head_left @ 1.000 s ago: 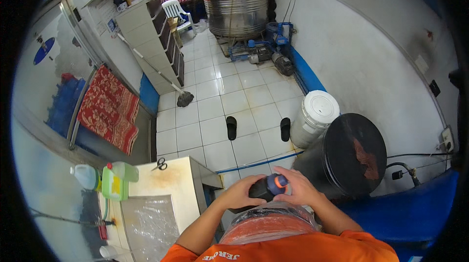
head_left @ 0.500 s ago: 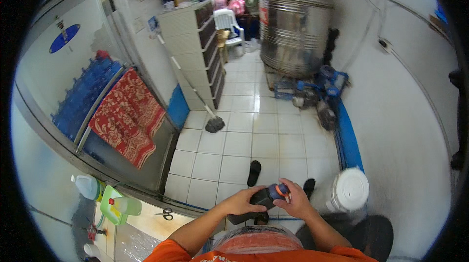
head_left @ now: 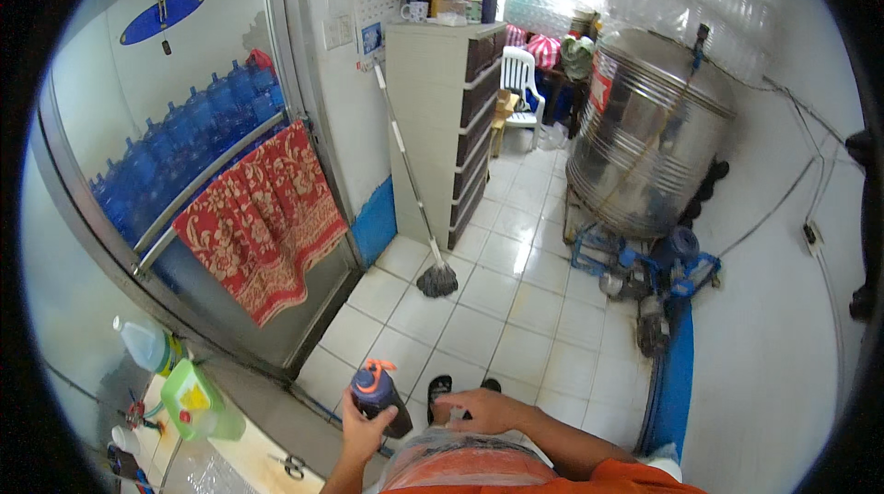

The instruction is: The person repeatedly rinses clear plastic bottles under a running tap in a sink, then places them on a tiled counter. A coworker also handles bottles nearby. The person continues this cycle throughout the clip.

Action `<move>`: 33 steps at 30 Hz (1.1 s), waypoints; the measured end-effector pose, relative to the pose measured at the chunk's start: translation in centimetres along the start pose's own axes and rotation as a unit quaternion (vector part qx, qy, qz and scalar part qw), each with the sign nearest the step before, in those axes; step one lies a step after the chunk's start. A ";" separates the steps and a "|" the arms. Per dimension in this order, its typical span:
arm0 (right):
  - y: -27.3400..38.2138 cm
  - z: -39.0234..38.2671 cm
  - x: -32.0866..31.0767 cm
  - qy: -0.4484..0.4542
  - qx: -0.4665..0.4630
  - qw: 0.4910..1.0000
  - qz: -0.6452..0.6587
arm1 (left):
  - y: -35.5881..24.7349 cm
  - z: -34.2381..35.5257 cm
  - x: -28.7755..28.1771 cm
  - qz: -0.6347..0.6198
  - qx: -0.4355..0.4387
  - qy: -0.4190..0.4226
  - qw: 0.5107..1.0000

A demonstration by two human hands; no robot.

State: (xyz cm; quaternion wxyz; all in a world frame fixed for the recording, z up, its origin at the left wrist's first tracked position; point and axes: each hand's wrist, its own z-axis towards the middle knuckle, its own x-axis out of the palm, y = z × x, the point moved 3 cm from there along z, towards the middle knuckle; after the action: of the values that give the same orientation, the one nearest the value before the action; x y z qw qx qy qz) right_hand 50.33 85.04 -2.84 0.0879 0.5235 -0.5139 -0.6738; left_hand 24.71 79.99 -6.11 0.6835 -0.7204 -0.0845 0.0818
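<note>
My left hand (head_left: 362, 428) is wrapped round a dark water bottle (head_left: 391, 411) with a blue-purple cap and an orange carry loop. The bottle stands nearly upright, tilted a little, in front of my waist on the left. My right hand (head_left: 488, 411) is apart from the bottle, low before the clear plastic apron (head_left: 460, 448) over my orange clothing. Its fingers are curled and point left. A small pale bit shows at the fingertips, too unclear to name.
On the left ledge are scissors (head_left: 293, 465), a green container (head_left: 189, 406) and a jug (head_left: 147, 344). A mop (head_left: 436, 278) leans by a drawer cabinet (head_left: 428, 126). A steel tank (head_left: 635, 139) and blue pump (head_left: 681, 264) stand right. A red towel (head_left: 267, 227) hangs on the door.
The bottle has gone from lying sideways between both hands to nearly upright in my left hand, farther left. My right hand has come off its cap. The view has turned left.
</note>
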 end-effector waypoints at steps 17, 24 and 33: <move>-9.6 26.7 -36.8 -0.383 -0.007 0.917 0.112 | -15.8 45.1 15.4 -0.086 0.158 0.204 0.962; -9.1 41.5 -64.9 -0.454 -0.207 0.866 0.035 | 4.4 53.4 2.8 0.268 -0.041 0.106 0.957; -13.2 67.7 -90.3 -0.616 -0.101 0.757 -0.192 | 26.1 30.8 -14.7 -0.095 -0.450 -0.424 0.780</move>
State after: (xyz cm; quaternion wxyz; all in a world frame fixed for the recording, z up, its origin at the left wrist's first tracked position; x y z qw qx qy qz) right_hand 41.41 190.99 37.17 -0.3262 0.0712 -0.2748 -0.9017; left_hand 3.52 105.14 -33.71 0.1810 -0.8270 -0.4611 0.2659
